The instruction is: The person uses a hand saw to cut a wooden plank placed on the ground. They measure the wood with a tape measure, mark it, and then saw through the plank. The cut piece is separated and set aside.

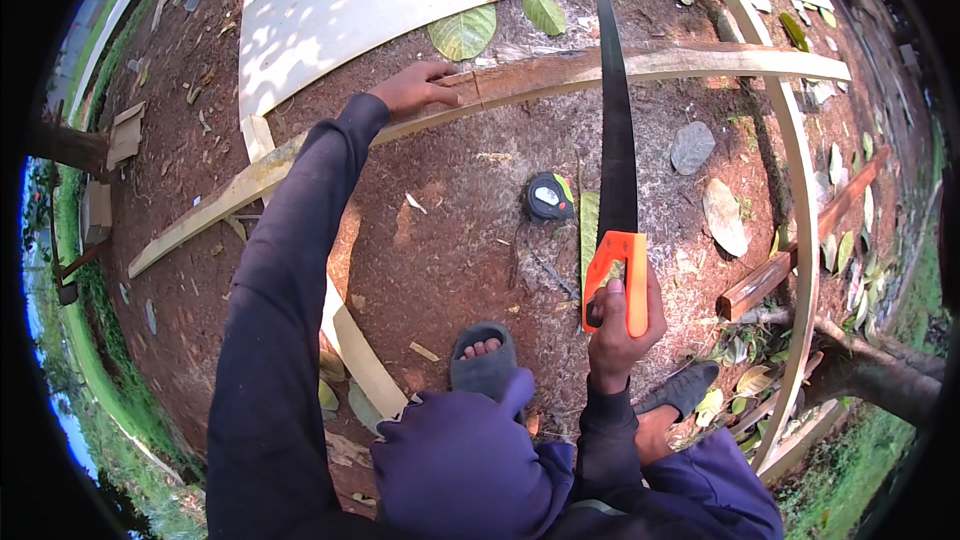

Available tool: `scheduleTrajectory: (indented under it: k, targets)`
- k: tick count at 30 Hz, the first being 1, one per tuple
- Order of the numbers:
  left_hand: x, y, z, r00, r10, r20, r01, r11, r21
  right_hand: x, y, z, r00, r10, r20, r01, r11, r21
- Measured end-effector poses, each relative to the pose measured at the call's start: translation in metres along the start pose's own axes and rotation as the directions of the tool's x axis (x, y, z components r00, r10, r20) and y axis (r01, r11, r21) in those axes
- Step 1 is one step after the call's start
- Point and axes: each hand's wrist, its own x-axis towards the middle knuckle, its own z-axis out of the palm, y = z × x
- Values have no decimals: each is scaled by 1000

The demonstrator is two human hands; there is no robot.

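Note:
A long wooden beam (545, 76) lies crosswise ahead of me, resting over other strips of timber. My left hand (415, 90) grips it from above, left of its middle, just beside a thin dark line across the wood. In my right hand (625, 330) is a handsaw (617, 140), held by its orange handle with the dark blade pointing away from me. The blade crosses over the beam to the right of my left hand; whether it touches the wood I cannot tell. A black tape measure (550, 197) sits on the ground between my arms.
A pale board (330, 20) lies beyond the beam. Timber strips run along the left (360, 360) and right (803, 230). A reddish-brown wood piece (760, 285), stones (692, 147) and leaves (463, 32) lie on the soil. My sandalled feet (482, 365) are below.

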Motion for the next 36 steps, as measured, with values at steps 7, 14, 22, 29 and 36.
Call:
scheduleTrajectory:
  k: [7,14,22,29,36]
  targets:
    - [-18,-1,9,994,-10,-112,13,1000,25,-15,6,25,967,-61,249,88,991,-96]
    - [-56,41,-4,969,-46,-244,112,958,265,3,21,46,949,-109,296,114,994,2]
    - [-77,152,-48,950,-238,-201,311,687,656,11,7,59,947,-66,315,41,995,87]
    - [-39,161,-55,849,-499,-177,447,497,744,5,-12,65,964,13,267,-38,995,90]
    - [-62,67,52,950,-75,-304,292,557,777,4,5,63,953,-96,288,114,992,-46]
